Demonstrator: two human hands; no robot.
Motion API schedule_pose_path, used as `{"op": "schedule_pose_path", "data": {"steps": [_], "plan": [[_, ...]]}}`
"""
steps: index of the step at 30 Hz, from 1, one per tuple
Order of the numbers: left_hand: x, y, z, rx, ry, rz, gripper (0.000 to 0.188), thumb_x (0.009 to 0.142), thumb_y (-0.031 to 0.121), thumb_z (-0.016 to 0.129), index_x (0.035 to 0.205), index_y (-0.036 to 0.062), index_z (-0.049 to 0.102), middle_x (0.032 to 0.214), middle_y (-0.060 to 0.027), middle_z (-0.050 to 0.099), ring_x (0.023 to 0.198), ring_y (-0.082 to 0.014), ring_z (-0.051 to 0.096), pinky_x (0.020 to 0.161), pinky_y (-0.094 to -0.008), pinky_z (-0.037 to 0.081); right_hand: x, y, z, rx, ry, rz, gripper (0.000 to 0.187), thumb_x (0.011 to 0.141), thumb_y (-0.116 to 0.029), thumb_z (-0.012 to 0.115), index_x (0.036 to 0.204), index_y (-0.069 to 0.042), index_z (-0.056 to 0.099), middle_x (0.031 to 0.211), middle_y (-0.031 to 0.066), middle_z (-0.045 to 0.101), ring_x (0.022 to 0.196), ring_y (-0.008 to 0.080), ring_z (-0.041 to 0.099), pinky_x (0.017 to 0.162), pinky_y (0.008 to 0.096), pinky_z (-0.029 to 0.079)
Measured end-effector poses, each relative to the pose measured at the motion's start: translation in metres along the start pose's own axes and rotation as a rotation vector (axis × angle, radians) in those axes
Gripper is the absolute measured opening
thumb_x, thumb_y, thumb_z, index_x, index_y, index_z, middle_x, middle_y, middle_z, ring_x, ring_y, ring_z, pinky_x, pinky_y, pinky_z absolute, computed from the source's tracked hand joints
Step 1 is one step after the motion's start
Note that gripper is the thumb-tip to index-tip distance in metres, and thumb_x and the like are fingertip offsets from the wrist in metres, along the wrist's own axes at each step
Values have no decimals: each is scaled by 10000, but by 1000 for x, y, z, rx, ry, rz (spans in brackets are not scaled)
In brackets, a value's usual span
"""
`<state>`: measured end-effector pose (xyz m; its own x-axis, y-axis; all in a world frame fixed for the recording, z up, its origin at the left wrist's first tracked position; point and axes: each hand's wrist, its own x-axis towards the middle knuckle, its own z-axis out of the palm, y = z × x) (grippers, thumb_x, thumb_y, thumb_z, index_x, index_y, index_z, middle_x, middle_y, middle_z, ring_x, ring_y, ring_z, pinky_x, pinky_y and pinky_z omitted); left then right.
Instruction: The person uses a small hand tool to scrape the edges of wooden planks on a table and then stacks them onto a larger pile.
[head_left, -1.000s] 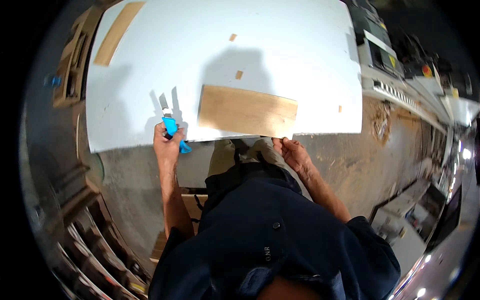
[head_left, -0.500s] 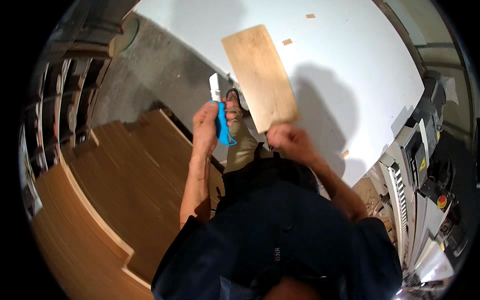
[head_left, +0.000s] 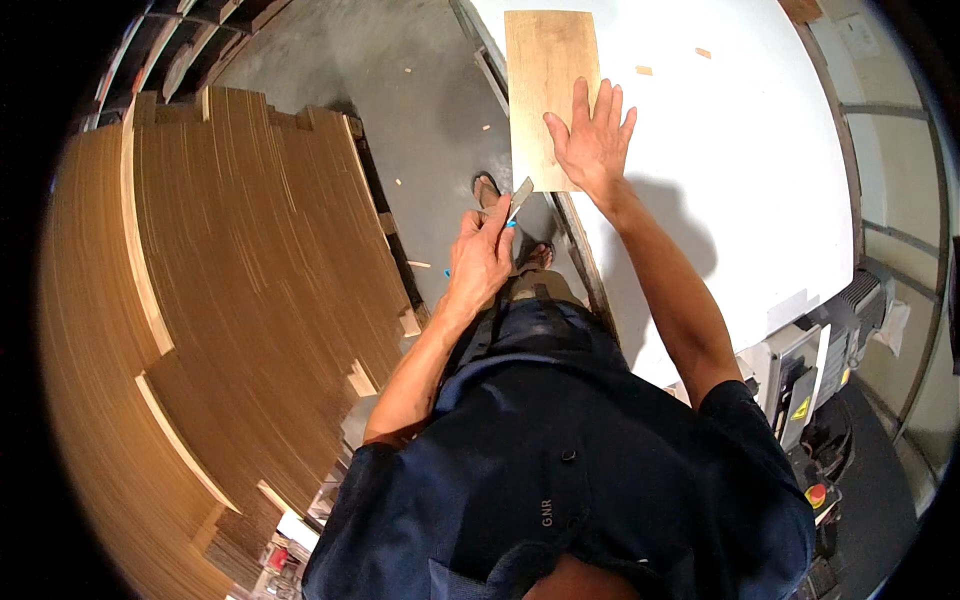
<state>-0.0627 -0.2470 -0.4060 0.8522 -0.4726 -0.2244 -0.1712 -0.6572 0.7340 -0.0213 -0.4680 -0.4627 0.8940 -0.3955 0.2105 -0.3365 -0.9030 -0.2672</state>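
Plenty of room right of my right hand (head_left: 594, 148), across the white tabletop (head_left: 770, 160) past two small tan pieces (head_left: 644, 70); on my left, the knife (head_left: 521, 197) obstructs the near corner of the board (head_left: 540, 65).

dark shirt (head_left: 640, 450): short pale lettering (head_left: 547, 513) | grey machine (head_left: 783, 370): yellow triangular sign (head_left: 801, 408), apparently a warning

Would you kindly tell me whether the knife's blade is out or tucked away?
Out: the grey blade projects beyond the left hand, whose fingers wrap the blue handle.
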Motion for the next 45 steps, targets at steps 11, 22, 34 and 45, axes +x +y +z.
{"op": "schedule_pose_path", "data": {"steps": [11,22,34,45], "plan": [[-1,0,18,81,68,-34,465,961,166,545,1419,224,491,865,-159,481,726,-308,532,715,-411,485,2,5,5,3,4,-20,720,946,-524,449,1454,-25,339,1467,326,274,1401,485,175,1083,674,124],[-7,3,19,76,73,-50,463,949,161,553,1407,216,506,843,-153,478,712,-308,527,704,-412,482,2,5,2,-25,4,-33,724,940,-519,462,1455,-27,335,1455,315,294,1386,482,203,1076,671,132],[-7,4,21,86,95,-79,481,906,124,594,1373,220,534,901,-160,516,761,-343,584,683,-437,500,2,7,7,-57,45,-59,708,937,-528,460,1435,-33,369,1443,308,322,1374,480,226,1057,674,155],[-7,8,21,98,81,-92,483,927,146,574,1400,226,511,868,-166,494,721,-329,562,693,-432,493,3,5,3,-45,-36,-31,725,949,-536,422,1473,-49,306,1477,294,278,1402,478,172,1082,671,112]]}}
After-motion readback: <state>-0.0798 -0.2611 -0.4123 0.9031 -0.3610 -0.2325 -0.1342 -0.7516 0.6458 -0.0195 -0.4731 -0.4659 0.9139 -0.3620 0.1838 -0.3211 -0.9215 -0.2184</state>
